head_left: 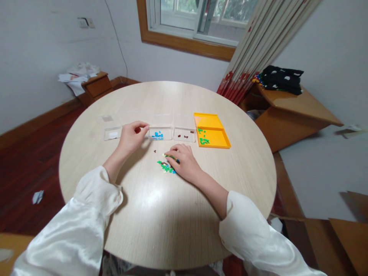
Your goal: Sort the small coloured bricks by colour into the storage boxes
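My left hand point(133, 135) is closed in a pinch at the left end of a clear plastic box point(168, 138) with small blue bricks point(157, 135) inside. Whatever its fingertips hold is too small to make out. My right hand point(184, 161) rests over a pile of small bricks point(166, 167), mostly green with some brown, blue and pale ones. Its thumb and index finger are apart, with bricks showing in the gap; the palm hides part of the pile. One brown brick point(155, 151) lies alone between the two hands.
Beside the blue bricks stands a clear box point(184, 138) with several brown bricks. An open yellow box point(220, 138) holds green bricks. Farther left, another clear box point(107, 134) has a white piece point(113, 135) in it. All stand on a round wooden table point(149, 214).
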Tool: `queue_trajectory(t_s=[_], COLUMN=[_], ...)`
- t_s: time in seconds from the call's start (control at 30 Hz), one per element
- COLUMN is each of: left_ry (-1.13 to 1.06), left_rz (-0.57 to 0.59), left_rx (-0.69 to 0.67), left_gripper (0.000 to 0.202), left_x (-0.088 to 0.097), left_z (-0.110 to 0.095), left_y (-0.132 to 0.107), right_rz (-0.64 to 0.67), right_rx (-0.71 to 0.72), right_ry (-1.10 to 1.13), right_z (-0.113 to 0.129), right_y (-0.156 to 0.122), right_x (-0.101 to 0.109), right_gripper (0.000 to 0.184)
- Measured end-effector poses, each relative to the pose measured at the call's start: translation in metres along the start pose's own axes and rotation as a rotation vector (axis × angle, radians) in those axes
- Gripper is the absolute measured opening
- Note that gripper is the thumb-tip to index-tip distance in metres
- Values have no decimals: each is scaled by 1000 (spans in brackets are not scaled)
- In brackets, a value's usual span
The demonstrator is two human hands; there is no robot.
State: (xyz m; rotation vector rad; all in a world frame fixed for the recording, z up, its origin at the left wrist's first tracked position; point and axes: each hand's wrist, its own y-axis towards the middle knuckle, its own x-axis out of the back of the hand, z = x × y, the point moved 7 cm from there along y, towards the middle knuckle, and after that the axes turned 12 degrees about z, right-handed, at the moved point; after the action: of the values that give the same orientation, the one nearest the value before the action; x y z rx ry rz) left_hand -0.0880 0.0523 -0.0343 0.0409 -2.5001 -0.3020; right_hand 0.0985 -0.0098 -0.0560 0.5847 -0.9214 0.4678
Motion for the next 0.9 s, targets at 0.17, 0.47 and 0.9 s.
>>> queue_trajectory(t_s=[0.17, 0.47, 0.9], left_ry=[199, 345, 385], left_rz=[-75, -17, 16], left_rx=[147, 222, 228], left_gripper=[23, 21, 21], left_x=[22, 17, 13], left_z=[23, 41, 51], left_y=[5, 9, 11], right_rz=[85, 84, 40], right_rx=[-46, -67, -112], right_ry=[-77, -101, -185], right_z=[-2, -1, 3], right_y=[1, 3, 10], right_x=[-7, -6, -11], right_gripper=[12, 12, 9])
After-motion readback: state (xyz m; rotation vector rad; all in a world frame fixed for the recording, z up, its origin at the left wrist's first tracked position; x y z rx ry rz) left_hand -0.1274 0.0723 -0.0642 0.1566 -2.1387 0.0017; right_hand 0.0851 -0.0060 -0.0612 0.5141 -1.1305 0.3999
